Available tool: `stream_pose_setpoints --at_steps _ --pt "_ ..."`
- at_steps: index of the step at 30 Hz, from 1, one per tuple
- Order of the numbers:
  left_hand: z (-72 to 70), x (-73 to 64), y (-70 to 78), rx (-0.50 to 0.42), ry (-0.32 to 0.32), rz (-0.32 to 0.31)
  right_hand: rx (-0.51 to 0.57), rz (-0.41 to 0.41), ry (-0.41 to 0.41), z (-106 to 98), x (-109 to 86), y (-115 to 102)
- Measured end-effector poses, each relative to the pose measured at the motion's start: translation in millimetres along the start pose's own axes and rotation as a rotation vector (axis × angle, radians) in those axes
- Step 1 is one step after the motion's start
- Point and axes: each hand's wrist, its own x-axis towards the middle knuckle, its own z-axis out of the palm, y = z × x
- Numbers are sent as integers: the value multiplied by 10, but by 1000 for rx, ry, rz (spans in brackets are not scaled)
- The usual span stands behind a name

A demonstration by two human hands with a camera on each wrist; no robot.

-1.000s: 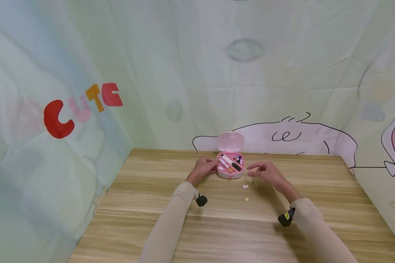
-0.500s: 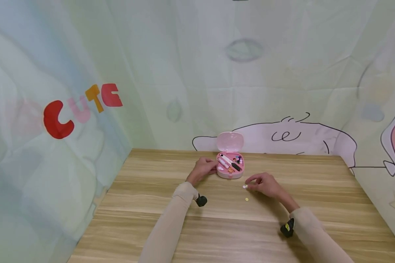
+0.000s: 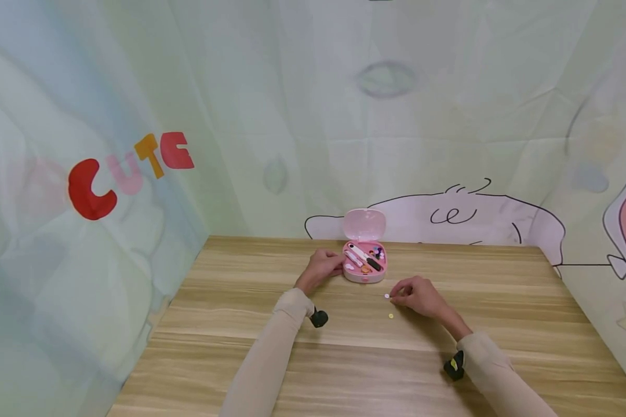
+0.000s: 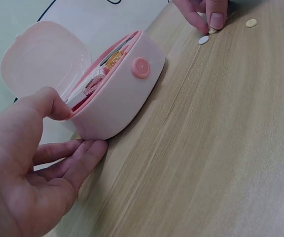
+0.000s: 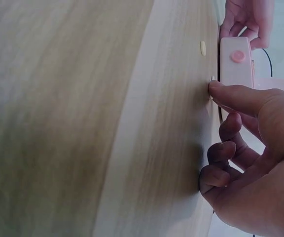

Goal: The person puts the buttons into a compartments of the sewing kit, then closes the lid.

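A pink sewing box (image 3: 364, 279) stands near the table's back edge with its lid (image 3: 364, 225) raised. My left hand (image 3: 321, 270) grips its left side, thumb over the rim and fingers low against the wall. Inside lie a black-and-white tool (image 3: 374, 264), a white tube-shaped item (image 3: 352, 257) and small coloured buttons (image 3: 379, 253). Just in front and to the right, my right hand (image 3: 420, 296) pinches a small pale button (image 4: 212, 30) at the tabletop, mostly hidden by thumb and forefinger. A white button (image 4: 203, 40) lies right beside those fingertips. Nearer me is a yellow button (image 3: 390, 316).
The wood-grain table (image 3: 344, 370) reaches back to a printed cloth backdrop (image 3: 292, 116), which also runs along both sides. A black wrist camera (image 3: 319, 318) sits on the left wrist and another camera (image 3: 454, 366) on the right.
My right hand has come down from beside the box to the two white buttons and now pinches one of them. The left hand has stayed on the box.
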Motion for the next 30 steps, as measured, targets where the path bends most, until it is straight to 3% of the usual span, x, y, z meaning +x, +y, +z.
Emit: stream_pose_setpoints --at_steps 15,22,30 --pt "-11 9 -4 12 -5 5 12 8 -28 -82 -9 -67" --pt "-6 19 -17 9 -1 4 -40 -41 -20 -196 29 -144" --pt "-12 8 -10 12 -5 2 -11 34 -11 -337 121 -301"
